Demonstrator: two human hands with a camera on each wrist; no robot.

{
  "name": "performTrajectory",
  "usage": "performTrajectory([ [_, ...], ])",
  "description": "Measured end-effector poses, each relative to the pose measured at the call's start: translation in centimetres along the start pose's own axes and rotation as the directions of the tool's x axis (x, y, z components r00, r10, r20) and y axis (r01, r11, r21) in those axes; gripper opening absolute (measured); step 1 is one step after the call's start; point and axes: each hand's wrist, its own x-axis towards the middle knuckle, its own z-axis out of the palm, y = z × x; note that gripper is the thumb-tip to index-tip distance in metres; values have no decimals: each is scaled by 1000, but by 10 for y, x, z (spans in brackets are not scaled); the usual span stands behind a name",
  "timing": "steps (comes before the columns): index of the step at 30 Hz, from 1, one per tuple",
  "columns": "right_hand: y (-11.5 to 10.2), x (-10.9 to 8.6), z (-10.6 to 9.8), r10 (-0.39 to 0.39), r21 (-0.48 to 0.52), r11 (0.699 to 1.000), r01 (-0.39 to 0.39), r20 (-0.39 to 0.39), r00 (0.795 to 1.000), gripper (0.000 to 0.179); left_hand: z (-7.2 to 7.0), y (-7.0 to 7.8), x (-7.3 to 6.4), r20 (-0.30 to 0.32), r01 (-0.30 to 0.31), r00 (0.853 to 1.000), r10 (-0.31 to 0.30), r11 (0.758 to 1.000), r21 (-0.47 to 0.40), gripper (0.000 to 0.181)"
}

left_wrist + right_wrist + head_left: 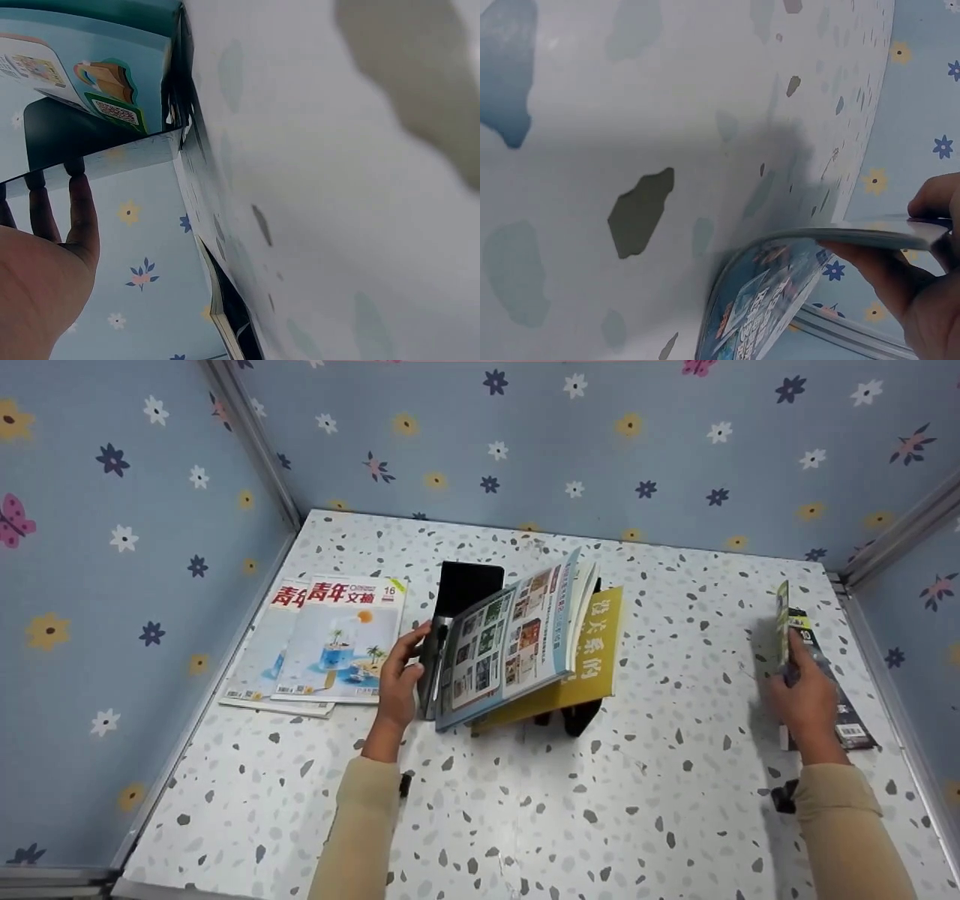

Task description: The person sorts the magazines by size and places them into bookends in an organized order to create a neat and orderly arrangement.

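Note:
My left hand (401,679) touches the left side of a dark book stand (430,679); in the left wrist view, the fingers (82,210) rest against its thin panel. In the stand, a blue magazine (506,641) leans to the right against a yellow book (600,645). At the far right, my right hand (810,697) pinches the raised edge of a magazine (783,622). The right wrist view shows this magazine (769,296) curving from the fingers down to the tabletop. A dark cover (847,709) with a barcode lies under that hand.
Two overlapping magazines (337,652) with red titles lie left of the stand. The speckled white table (637,810) is bounded by flowered panels (525,450) at the back and both sides.

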Motion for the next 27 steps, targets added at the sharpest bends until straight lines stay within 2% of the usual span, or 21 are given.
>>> performTrajectory([
  [3,-2,-2,-5,16,0,1000,-16,-32,999,75,0,0,0,0,3,1000,-3,1000,5,50],
  [7,-7,-5,-9,-2,27,1000,5,-108,994,74,0,0,0,-4,6,1000,-6,1000,11,49],
  [12,-15,-9,-10,-55,71,995,76,-264,963,74,0,0,1,-2,-7,1000,7,1000,0,50],
  [15,-23,-11,-9,-85,84,989,122,-358,930,70,-1,0,1,4,-15,1000,15,1000,-3,53],
  [19,-33,-16,-5,-135,109,972,209,-467,874,62,-1,0,1,9,-7,1000,7,1000,-5,52],
  [23,-48,-22,-1,-183,144,941,306,-542,820,58,0,0,1,1,7,1000,-7,1000,2,50],
  [27,-63,-28,3,-219,186,897,400,-599,770,56,0,0,2,-5,11,1000,-10,1000,6,49],
])
